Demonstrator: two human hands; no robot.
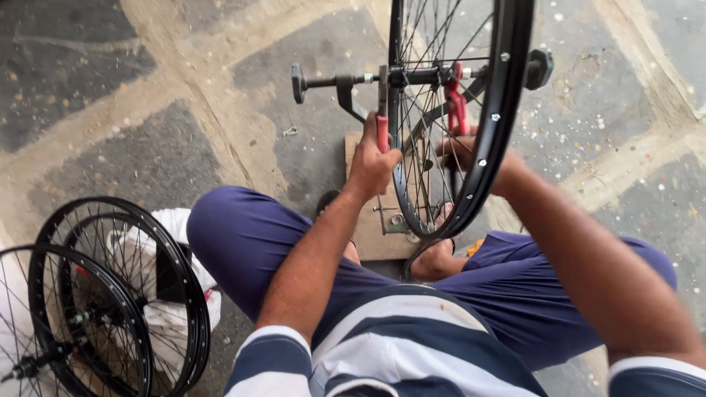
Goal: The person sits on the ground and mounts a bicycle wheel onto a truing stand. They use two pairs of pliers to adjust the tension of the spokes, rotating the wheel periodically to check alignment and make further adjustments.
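The floor (110,66) was rough stone paving, dark grey slabs between wide sandy joints, flecked with pale spots. A flat wooden board (368,239) lay on it. To the left, black spoked bicycle wheels (110,294) rested beside a white plastic bag (173,254).

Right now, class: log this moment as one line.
left hand: grips red-handled wrench | right hand: behind spokes, on red tool | black spoked bicycle wheel: upright in stand
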